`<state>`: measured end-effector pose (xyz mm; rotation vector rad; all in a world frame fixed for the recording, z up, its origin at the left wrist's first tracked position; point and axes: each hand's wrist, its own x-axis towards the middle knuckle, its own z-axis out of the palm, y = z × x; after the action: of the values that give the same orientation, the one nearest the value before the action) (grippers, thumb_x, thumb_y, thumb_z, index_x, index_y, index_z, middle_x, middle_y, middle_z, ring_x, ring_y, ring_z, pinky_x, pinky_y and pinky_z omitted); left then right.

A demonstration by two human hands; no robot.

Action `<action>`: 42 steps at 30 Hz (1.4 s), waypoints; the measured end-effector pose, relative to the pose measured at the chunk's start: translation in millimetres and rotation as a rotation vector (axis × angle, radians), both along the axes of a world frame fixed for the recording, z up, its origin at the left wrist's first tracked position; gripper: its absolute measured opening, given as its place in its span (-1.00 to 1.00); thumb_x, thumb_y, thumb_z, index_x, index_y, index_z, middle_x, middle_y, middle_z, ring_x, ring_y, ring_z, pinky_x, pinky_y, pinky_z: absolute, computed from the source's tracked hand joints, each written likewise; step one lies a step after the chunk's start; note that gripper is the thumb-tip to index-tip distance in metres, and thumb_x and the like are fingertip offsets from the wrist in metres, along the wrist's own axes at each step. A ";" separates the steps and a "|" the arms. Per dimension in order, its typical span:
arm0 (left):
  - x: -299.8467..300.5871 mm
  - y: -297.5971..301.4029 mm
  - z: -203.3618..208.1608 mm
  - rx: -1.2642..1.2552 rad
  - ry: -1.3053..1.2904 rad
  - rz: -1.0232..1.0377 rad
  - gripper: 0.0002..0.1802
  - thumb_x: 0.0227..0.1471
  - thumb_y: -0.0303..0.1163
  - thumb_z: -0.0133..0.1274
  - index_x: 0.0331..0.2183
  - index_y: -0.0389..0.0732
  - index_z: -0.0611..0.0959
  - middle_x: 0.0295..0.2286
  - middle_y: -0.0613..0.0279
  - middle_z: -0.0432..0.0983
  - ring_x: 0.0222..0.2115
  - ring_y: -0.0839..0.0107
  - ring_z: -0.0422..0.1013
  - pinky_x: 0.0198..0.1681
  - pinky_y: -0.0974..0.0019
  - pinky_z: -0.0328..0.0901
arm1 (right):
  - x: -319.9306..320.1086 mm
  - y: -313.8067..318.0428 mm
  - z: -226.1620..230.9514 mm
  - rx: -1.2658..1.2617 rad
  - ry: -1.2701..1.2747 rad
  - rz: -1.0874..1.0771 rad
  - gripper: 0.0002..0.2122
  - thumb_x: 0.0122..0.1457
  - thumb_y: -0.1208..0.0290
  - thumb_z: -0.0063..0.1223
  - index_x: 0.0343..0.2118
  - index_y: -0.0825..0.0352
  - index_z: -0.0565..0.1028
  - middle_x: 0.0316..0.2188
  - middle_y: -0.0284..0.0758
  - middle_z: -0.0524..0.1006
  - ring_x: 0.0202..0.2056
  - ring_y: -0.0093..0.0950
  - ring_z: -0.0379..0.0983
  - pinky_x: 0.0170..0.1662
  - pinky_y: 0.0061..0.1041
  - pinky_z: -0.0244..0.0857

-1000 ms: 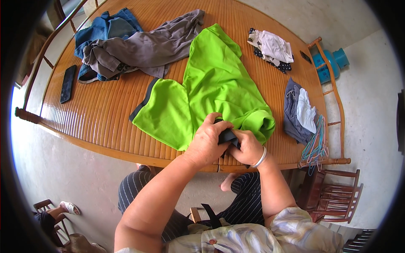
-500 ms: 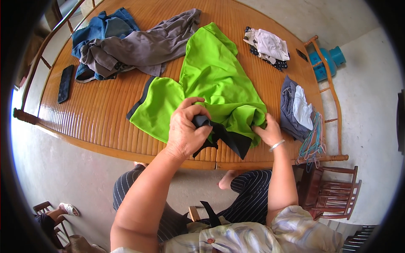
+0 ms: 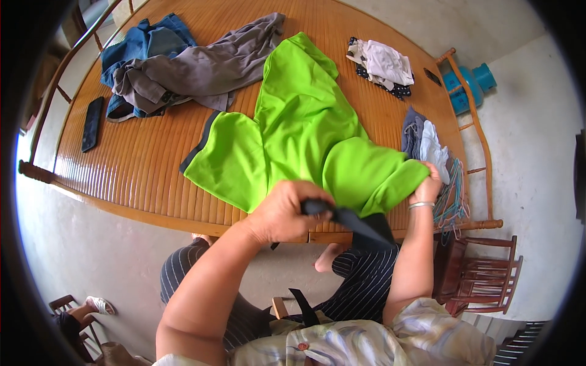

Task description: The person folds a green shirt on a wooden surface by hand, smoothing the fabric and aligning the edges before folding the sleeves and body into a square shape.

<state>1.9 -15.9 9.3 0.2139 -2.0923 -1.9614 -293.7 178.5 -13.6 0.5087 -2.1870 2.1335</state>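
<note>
A bright green shirt (image 3: 299, 116) with black trim lies spread on the slatted table, its near end drawn past the front edge. My left hand (image 3: 290, 210) is closed round the black band at that near end, slightly blurred by motion. With my right hand (image 3: 427, 184) I grip the green cloth at its right corner, the fingers partly behind the fabric. Between both hands the green part is pulled out fairly smooth, while the black band (image 3: 363, 229) hangs below it over my lap.
Grey trousers (image 3: 201, 70) and blue jeans (image 3: 146, 39) lie heaped at the far left, near a black phone-like slab (image 3: 92, 125). Folded light clothes (image 3: 387, 64), a grey-and-white pile (image 3: 421, 137) and hangers (image 3: 453, 201) are on the right. A wooden rail (image 3: 479, 140) edges the table.
My right hand has moved right and slightly up, stretching the bunched green cloth outward. My left hand has lowered a little, still holding the black band.
</note>
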 end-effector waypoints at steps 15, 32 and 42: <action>-20.2 1.0 -7.7 -0.201 -0.120 0.584 -0.82 -0.14 -0.47 0.15 -0.37 -0.23 0.63 -0.46 0.06 0.53 -0.44 0.25 0.48 -0.33 0.36 0.33 | 129.2 -48.6 60.6 0.169 -0.035 0.998 -0.94 -0.03 0.60 -0.01 -0.51 0.45 0.49 -0.56 -0.26 0.48 -0.52 -0.52 0.40 -0.41 -0.62 0.27; -16.4 16.1 -3.5 -0.284 0.043 0.338 -0.67 -0.33 -0.61 0.13 -0.34 -0.25 0.61 -0.42 0.07 0.49 -0.41 0.15 0.46 -0.32 0.29 0.36 | 144.3 -58.9 72.8 0.443 0.569 0.661 -0.59 -0.25 0.65 0.20 -0.22 0.38 0.42 -0.42 -0.26 0.48 -0.39 -0.40 0.43 -0.25 -0.50 0.32; -16.4 6.6 -12.3 -0.448 -0.232 0.284 -0.54 -0.36 -0.62 0.09 -0.23 -0.28 0.52 -0.32 -0.07 0.45 -0.28 -0.01 0.39 -0.19 0.16 0.30 | 107.5 -41.6 48.8 0.421 0.109 0.639 -0.72 -0.05 0.82 -0.18 -0.26 0.52 0.47 -0.36 -0.29 0.55 -0.29 -0.58 0.47 -0.17 -0.64 0.32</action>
<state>-14.5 -9.3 -3.0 0.6292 -2.4214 -1.3228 -186.2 136.9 35.3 1.4832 -2.6670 1.7639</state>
